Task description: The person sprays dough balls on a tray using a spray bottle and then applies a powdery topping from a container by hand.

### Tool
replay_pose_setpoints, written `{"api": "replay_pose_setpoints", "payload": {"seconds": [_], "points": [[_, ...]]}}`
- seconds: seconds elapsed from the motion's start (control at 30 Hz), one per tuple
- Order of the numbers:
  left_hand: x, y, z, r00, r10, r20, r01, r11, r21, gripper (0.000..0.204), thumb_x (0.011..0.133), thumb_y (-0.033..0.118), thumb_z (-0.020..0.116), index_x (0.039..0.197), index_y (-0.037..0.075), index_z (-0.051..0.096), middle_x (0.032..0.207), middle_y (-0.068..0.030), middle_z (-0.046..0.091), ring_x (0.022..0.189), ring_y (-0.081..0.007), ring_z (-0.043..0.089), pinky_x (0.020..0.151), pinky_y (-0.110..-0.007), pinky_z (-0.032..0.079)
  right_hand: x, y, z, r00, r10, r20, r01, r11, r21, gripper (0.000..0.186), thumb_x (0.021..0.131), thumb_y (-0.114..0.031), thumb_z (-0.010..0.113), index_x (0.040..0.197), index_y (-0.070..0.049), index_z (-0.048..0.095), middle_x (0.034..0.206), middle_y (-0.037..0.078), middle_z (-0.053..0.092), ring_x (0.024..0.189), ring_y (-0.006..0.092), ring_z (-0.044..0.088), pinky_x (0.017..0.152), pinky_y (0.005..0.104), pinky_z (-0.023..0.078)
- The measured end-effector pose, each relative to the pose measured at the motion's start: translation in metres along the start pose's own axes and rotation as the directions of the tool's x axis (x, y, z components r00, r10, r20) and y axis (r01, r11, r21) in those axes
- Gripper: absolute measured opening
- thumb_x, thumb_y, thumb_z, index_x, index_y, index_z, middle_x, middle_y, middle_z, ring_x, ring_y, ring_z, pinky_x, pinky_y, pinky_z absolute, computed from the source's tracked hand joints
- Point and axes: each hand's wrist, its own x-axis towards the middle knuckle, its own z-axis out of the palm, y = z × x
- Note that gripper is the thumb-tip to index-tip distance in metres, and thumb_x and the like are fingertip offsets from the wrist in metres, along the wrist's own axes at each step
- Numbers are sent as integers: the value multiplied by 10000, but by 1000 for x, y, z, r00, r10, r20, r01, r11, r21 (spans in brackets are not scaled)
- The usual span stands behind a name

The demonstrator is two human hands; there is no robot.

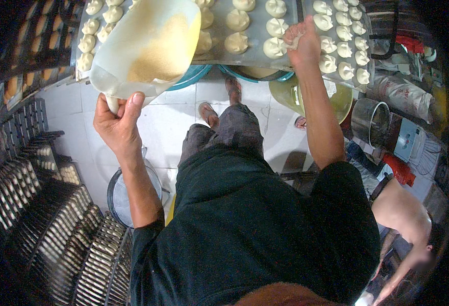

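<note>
My left hand grips the short handle of a large translucent white plastic scoop, yellowish along its right side. Tan grains lie inside it. The scoop is over the left part of a metal tray and hides some of the pale, swirl-topped dough buns there. Farther right, my right hand is closed above the buns, fingers curled together beside a bun. Pale matter shows at its fingertips; whether grains or dough, I cannot make out.
Another tray of buns stands at the right. Below the trays are teal-rimmed tubs and a yellowish basin. A metal pot is at right. Racks of small dough pieces fill the lower left. Another person bends over at lower right.
</note>
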Motion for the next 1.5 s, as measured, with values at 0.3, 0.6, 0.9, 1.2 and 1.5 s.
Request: {"api": "replay_pose_setpoints", "payload": {"seconds": [0.3, 0.6, 0.9, 1.2, 1.5], "points": [[3, -8, -5, 997, 39, 61, -46, 993, 107, 303, 790, 112, 711, 1027, -15, 573, 792, -20, 566, 656, -77, 521, 515, -184, 432, 8, -9, 19, 986, 26, -167, -29, 999, -17, 378, 981, -324, 444, 681, -102, 379, 580, 8, 327, 461, 140, 287, 426, 279, 265], [5, 4, 16, 999, -8, -42, 9, 1000, 29, 292, 738, 87, 767, 941, -15, 584, 654, 65, 461, 564, -10, 382, 529, -151, 341, 50, -3, 5, 996, -68, 58, 65, 996, 53, 392, 983, -325, 431, 659, -118, 354, 548, -12, 291, 448, 139, 274, 431, 289, 268], [8, 6, 22, 998, 50, -48, -47, 997, 68, 336, 749, 104, 767, 985, -43, 579, 709, 16, 548, 581, -21, 433, 534, -161, 369, 92, -17, 31, 998, -63, 23, 58, 985, 160, 390, 997, -319, 381, 664, -119, 354, 539, 7, 304, 443, 144, 263, 418, 298, 255], [16, 3, 29, 997, -7, -75, 10, 999, 42, 429, 744, 103, 764, 1071, -67, 545, 913, -69, 603, 765, -87, 559, 675, -205, 467, 129, -6, 29, 996, -72, 56, 65, 992, 105, 411, 976, -320, 434, 626, -121, 353, 537, 16, 324, 437, 144, 275, 421, 299, 255], [26, 3, 42, 997, -10, -74, 16, 997, 82, 434, 758, 94, 720, 1120, -62, 537, 975, -84, 604, 858, -131, 578, 761, -248, 472, 156, -15, 76, 994, -109, 19, 104, 982, 160, 406, 967, -311, 429, 615, -127, 344, 538, 5, 320, 455, 163, 313, 441, 309, 289]]}}
